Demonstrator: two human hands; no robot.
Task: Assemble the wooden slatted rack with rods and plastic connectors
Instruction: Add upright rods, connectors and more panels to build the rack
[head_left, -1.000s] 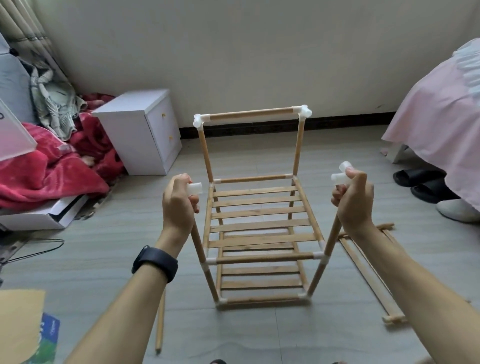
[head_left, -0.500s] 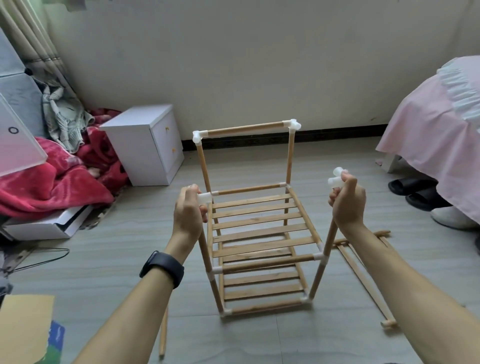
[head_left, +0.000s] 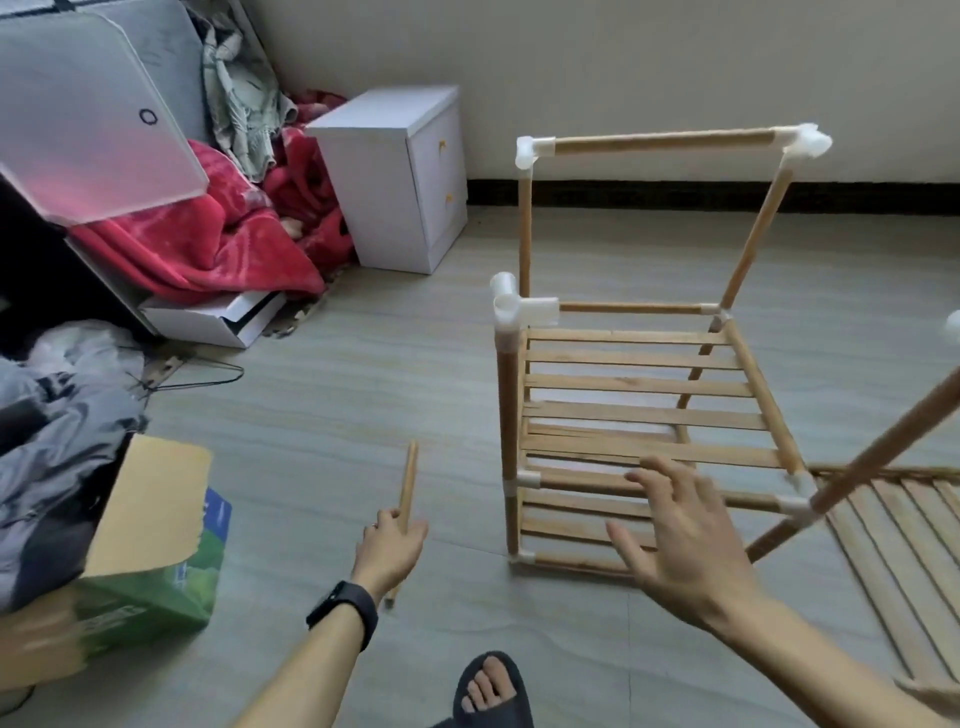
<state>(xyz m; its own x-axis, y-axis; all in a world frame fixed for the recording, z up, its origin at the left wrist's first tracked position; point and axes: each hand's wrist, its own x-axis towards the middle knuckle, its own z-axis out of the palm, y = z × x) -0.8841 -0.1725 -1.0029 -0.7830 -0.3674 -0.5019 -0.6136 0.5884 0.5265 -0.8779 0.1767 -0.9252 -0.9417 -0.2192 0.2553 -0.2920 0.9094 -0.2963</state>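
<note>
Well, the big wooden rack (head_left: 644, 415) stands on the floor (head_left: 363, 389), over on the right. It has a top bar (head_left: 660, 143) only on its far side. Its near right post (head_left: 883, 447) leans out to the right, so it looks loose.

I think the step now is to join the two near posts with a bar across the top. To do it well, first stand the leaning post up straight. Then hold the rack firm with one hand. Push the bar in straight, not at a slant, till it stops.

The loose rod (head_left: 407, 483) is left of the rack and well apart from it. It points up and away. The white connector (head_left: 511, 306) sits on top of the near left post. One of its open ends seems to face right, and that may be where the rod goes, but the picture is blurry there.

The left hand (head_left: 392, 545) grips the rod below its middle, with its fingers curled round it. The right hand (head_left: 685, 551) holds nothing. Its fingers (head_left: 680, 488) are spread apart in front of the rack's near side. I cannot tell if they touch the wood.
</note>
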